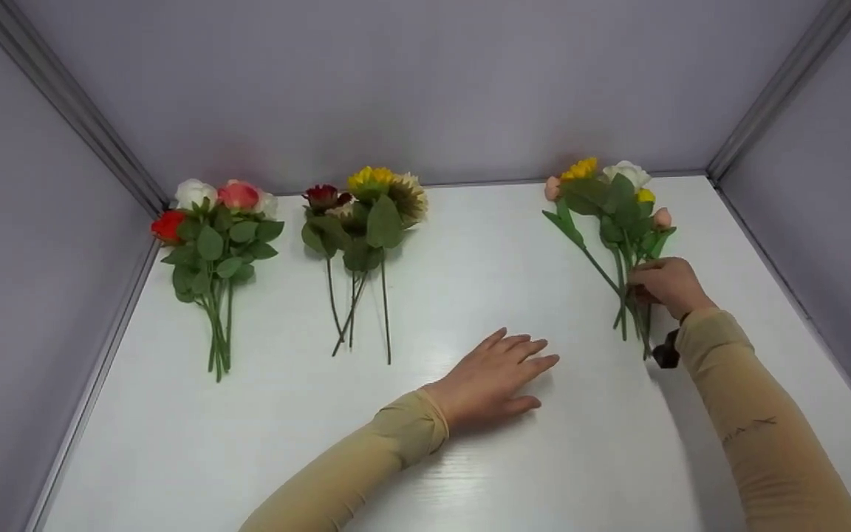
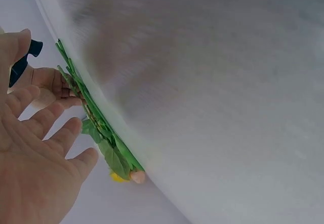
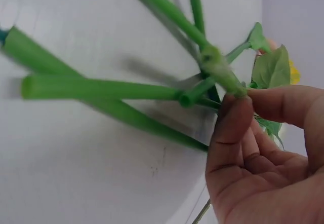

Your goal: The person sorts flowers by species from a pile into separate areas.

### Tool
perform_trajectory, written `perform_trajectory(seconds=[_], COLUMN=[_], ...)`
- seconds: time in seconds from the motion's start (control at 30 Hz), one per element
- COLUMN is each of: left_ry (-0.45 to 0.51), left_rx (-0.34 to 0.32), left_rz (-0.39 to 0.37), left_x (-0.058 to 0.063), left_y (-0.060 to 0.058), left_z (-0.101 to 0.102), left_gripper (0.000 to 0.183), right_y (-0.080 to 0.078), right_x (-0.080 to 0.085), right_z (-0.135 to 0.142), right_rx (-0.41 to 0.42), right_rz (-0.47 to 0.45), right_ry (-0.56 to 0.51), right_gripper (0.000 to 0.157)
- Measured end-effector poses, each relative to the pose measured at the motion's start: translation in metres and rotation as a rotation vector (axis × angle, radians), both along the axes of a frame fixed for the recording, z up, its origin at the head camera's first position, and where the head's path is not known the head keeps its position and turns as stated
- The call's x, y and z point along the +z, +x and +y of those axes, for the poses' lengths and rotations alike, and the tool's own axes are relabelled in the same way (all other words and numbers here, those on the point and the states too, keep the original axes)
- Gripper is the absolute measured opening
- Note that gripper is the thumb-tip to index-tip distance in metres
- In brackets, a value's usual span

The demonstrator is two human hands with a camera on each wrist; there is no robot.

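Note:
At the right of the head view lies a bunch of flowers (image 1: 621,203) with white, yellow and pale pink heads and long green stems. My right hand (image 1: 668,284) is at its stems. In the right wrist view, thumb and forefinger pinch a green flower stem (image 3: 223,72); which head it belongs to cannot be told. Other green stems (image 3: 101,88) cross beside the fingertips. My left hand (image 1: 496,378) is held over the middle of the white table with fingers spread, holding nothing. The left wrist view shows its palm (image 2: 38,178) and the same bunch beyond.
Far left on the table (image 1: 470,281) lies a bunch of red, pink and white roses (image 1: 222,236). Beside it, several dark red, yellow and cream flowers (image 1: 370,214) lie with brown stems. Grey walls (image 1: 470,89) enclose the back and sides.

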State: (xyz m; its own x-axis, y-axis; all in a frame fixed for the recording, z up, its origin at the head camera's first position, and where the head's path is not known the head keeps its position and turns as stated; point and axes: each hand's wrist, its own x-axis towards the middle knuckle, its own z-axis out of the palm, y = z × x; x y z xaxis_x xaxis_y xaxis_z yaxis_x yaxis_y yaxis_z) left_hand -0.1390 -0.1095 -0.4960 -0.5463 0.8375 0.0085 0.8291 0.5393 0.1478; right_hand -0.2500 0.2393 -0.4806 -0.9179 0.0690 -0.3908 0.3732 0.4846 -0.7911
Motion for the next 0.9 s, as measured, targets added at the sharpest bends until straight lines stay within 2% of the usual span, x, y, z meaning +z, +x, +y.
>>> perform_trajectory(seconds=[0.2, 0.33, 0.47, 0.6, 0.8, 0.9], left_ry=[0.067, 0.133, 0.246, 0.414, 0.695, 0.861], left_rx=[0.038, 0.089, 0.175, 0.308, 0.584, 0.683], left_rz=[-0.042, -0.087, -0.157, -0.282, -0.564, -0.69], left_x=[0.001, 0.002, 0.006, 0.011, 0.02, 0.025], left_y=[-0.006, -0.011, -0.018, -0.027, -0.047, -0.058], left_z=[-0.005, -0.01, -0.017, -0.026, -0.042, -0.047], left_gripper=[0.065, 0.061, 0.053, 0.044, 0.035, 0.032], right_y=[0.004, 0.009, 0.016, 0.026, 0.042, 0.054], right_x=[0.003, 0.006, 0.011, 0.015, 0.01, 0.007], right_z=[0.001, -0.006, -0.021, -0.049, -0.114, -0.149], right_rx=[-0.036, -0.052, -0.033, 0.016, 0.06, 0.073], right_rz=[-0.026, 0.029, 0.079, 0.078, 0.061, 0.068], right_ry=[-0.025, -0.064, -0.111, -0.163, -0.31, -0.366], right_gripper=[0.052, 0.054, 0.055, 0.054, 0.051, 0.047])
